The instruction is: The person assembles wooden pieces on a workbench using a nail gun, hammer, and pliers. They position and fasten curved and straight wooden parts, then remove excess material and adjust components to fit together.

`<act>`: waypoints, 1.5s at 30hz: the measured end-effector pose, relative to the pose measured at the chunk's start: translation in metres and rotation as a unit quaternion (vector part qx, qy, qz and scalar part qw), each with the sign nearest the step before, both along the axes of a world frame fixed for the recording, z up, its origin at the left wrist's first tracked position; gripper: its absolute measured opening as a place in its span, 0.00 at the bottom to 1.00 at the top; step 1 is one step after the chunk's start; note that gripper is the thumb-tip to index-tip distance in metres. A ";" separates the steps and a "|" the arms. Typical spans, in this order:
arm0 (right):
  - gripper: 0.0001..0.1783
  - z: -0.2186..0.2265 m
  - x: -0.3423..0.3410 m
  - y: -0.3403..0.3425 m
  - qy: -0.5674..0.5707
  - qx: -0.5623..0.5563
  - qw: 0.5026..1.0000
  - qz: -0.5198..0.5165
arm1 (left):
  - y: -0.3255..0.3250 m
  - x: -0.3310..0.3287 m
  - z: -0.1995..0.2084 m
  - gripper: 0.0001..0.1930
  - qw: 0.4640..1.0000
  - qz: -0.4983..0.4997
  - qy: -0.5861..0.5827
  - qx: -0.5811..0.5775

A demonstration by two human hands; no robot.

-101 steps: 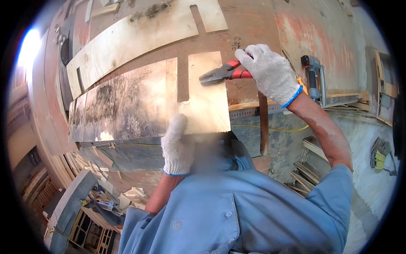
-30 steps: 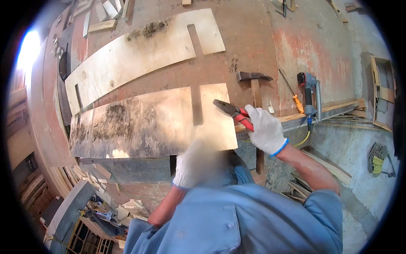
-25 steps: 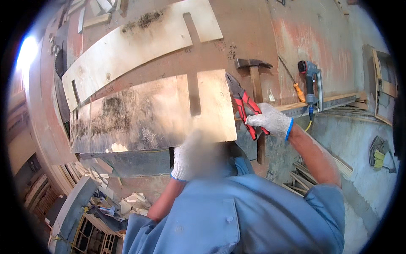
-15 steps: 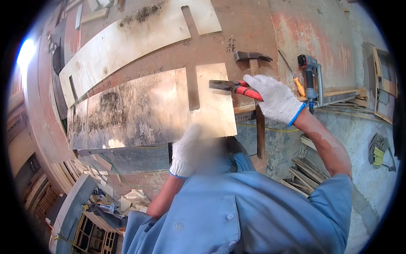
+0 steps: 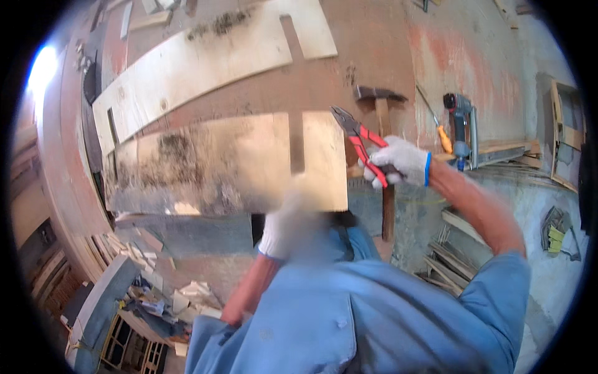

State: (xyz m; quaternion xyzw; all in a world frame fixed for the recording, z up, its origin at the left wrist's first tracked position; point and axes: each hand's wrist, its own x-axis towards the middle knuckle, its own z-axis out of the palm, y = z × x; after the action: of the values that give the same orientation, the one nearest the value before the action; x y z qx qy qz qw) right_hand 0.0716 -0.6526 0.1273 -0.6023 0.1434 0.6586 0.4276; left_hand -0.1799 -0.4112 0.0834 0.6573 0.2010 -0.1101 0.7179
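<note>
Right hand [image 5: 402,161] grips red-handled combination pliers [image 5: 358,148], tips toward eleven o'clock; left hand [image 5: 281,224], blurred, at slotted plywood board's [image 5: 212,159] four o'clock, grip indiscernible.

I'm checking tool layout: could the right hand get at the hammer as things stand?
Probably yes: the hammer lies close by, its head uncovered, but the right hand would likely have to release the pliers first.

The near board [image 5: 218,165] lay in front of the far board [image 5: 212,65] on the workbench [image 5: 367,37].
The left hand [image 5: 275,234] was at the near board's front edge; the right hand [image 5: 402,162], with the pliers [image 5: 360,151] in it, was just right of that board. The hammer [image 5: 381,95] lay behind the right hand, its handle past the bench's front edge; right of it lay the screwdriver [image 5: 444,138], then the nail gun [image 5: 460,128].
</note>
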 end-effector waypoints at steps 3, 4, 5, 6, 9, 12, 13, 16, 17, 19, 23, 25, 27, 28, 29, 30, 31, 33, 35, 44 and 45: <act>0.19 0.032 0.000 0.021 -0.020 0.058 0.989 -0.132 | -0.010 0.005 -0.009 0.20 0.991 0.057 0.072 -0.102; 0.19 0.037 0.004 0.025 -0.054 0.043 0.992 -0.110 | -0.011 0.008 -0.008 0.22 0.984 0.069 0.099 -0.129; 0.20 0.039 0.011 0.027 -0.088 0.029 0.992 -0.088 | -0.010 0.011 -0.005 0.22 0.983 0.051 0.129 -0.121; 0.20 0.039 0.018 0.028 -0.125 0.014 0.990 -0.068 | -0.007 0.018 -0.004 0.21 0.988 -0.001 0.129 -0.084; 0.25 0.023 0.042 0.028 -0.451 -0.109 0.853 0.240 | -0.006 0.028 -0.013 0.21 0.986 -0.138 0.091 -0.011; 0.32 0.010 0.044 0.036 -0.647 -0.215 0.642 0.352 | -0.018 0.029 -0.017 0.20 0.980 -0.123 0.065 -0.140; 0.32 0.004 0.050 0.038 -0.672 -0.211 0.617 0.350 | -0.010 0.035 -0.002 0.19 0.979 -0.173 0.028 -0.105; 0.30 -0.007 0.058 0.053 -0.690 -0.202 0.606 0.338 | 0.001 0.041 0.020 0.17 0.972 -0.234 -0.026 -0.006; 0.29 -0.006 0.060 0.061 -0.681 -0.198 0.618 0.338 | 0.010 0.049 0.020 0.14 0.967 -0.212 -0.098 0.106; 0.27 -0.009 0.058 0.065 -0.643 -0.193 0.657 0.343 | 0.038 0.075 0.015 0.13 0.955 -0.124 -0.108 0.248; 0.20 -0.011 0.042 0.057 -0.510 -0.133 0.779 0.342 | 0.116 0.152 -0.018 0.19 0.856 0.056 -0.149 0.491; 0.23 0.004 0.030 0.056 -0.420 -0.094 0.843 0.323 | 0.158 0.180 -0.048 0.24 0.784 0.040 -0.124 0.607; 0.31 0.008 0.017 0.042 -0.402 -0.080 0.883 0.229 | 0.181 0.188 -0.079 0.24 0.741 0.030 -0.107 0.663; 0.31 0.003 0.011 0.029 -0.504 -0.146 0.820 0.228 | 0.186 0.189 -0.090 0.24 0.716 0.022 -0.097 0.691; 0.32 -0.001 0.005 0.018 -0.596 -0.211 0.743 0.221 | 0.185 0.186 -0.098 0.24 0.712 0.032 -0.105 0.693; 0.32 -0.006 -0.003 0.005 -0.676 -0.273 0.653 0.206 | 0.185 0.185 -0.101 0.24 0.712 0.031 -0.103 0.694; 0.32 -0.015 -0.011 -0.007 -0.647 -0.310 0.676 0.171 | 0.185 0.185 -0.102 0.24 0.714 0.032 -0.102 0.692; 0.31 -0.049 -0.040 -0.037 -0.547 -0.299 0.774 0.110 | 0.184 0.189 -0.102 0.23 0.711 0.031 -0.106 0.694; 0.29 -0.062 -0.041 -0.043 -0.464 -0.277 0.839 0.069 | 0.183 0.192 -0.099 0.23 0.715 0.031 -0.111 0.690; 0.15 0.021 -0.003 0.038 -0.517 -0.157 0.838 -0.081 | 0.184 0.192 -0.095 0.22 0.731 0.033 -0.116 0.671; 0.15 0.042 0.006 0.052 -0.486 -0.139 0.857 -0.100 | 0.184 0.190 -0.096 0.22 0.728 0.037 -0.119 0.674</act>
State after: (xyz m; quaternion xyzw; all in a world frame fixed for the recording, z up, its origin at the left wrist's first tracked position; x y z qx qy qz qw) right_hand 0.0779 -0.6001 0.1692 -0.8815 0.0670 0.2092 0.4180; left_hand 0.0104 -0.2268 -0.0130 0.9683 0.1593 0.1598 0.1072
